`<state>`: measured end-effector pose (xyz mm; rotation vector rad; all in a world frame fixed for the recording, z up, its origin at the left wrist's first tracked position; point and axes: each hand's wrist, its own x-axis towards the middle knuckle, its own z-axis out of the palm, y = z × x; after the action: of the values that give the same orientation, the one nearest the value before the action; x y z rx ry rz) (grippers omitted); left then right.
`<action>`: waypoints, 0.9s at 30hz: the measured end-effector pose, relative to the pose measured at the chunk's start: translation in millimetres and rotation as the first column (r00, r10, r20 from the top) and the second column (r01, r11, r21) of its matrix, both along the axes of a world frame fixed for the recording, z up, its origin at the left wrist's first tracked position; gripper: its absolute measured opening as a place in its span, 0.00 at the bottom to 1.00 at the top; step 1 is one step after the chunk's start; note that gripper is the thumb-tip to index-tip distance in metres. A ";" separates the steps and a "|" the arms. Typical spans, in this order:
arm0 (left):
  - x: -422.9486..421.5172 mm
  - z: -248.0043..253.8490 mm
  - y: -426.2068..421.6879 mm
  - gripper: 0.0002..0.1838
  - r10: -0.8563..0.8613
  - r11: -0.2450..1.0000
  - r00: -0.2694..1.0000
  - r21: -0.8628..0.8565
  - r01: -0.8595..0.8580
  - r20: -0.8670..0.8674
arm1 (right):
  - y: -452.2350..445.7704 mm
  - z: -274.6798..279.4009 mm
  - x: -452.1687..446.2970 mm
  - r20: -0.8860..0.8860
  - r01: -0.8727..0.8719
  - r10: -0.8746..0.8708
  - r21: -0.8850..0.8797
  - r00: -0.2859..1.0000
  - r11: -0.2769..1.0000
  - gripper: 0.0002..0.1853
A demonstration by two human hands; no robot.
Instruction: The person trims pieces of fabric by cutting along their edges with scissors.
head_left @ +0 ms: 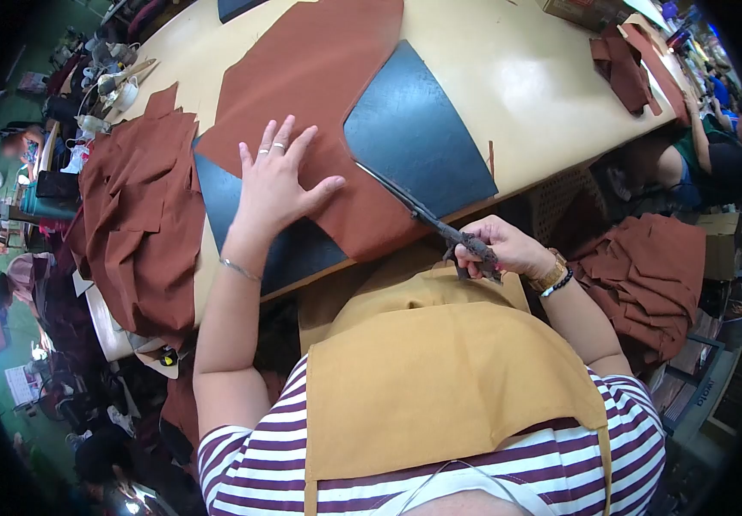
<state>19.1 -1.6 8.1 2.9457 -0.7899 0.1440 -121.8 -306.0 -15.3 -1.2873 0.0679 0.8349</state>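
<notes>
A rust-brown piece of fabric lies across the table, partly over a dark blue board. Spread flat on that fabric is my left hand, fingers apart, with rings on it. My right hand grips a pair of scissors whose handles look wrapped in dark material. The long blades point up and left, and their tips lie at the fabric's right edge over the board. How far the blades are parted I cannot tell.
On the table's left side hangs a heap of rust-brown cloth pieces. Another pile sits low at the right, near cardboard boxes. More cut pieces lie at the far right of the table. A person sits beyond that end.
</notes>
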 end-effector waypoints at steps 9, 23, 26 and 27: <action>6.3 -2.1 -3.3 0.56 0.002 1.000 0.979 0.020 0.002 -0.205 | 12.0 -2.7 8.9 0.008 0.020 -0.021 0.039 1.000 0.999 0.11; -28.4 -13.4 -14.8 0.58 0.115 0.993 0.981 0.028 -0.111 -0.158 | 10.5 -7.3 6.8 -0.019 0.041 -0.039 0.077 0.999 0.996 0.12; -31.0 -14.1 -14.6 0.59 0.139 0.990 0.977 0.027 -0.136 -0.164 | 6.6 -14.6 0.8 -0.006 0.046 -0.045 0.101 0.999 0.994 0.13; -32.4 -14.6 -15.7 0.59 0.149 0.989 0.975 0.031 -0.145 -0.166 | 6.6 -12.2 -0.5 -0.003 0.043 -0.043 0.095 0.999 0.995 0.13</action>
<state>-13.3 -17.3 -6.5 2.9823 -0.5538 -0.1022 -122.3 -299.3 -27.5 -1.1926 0.0554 0.7928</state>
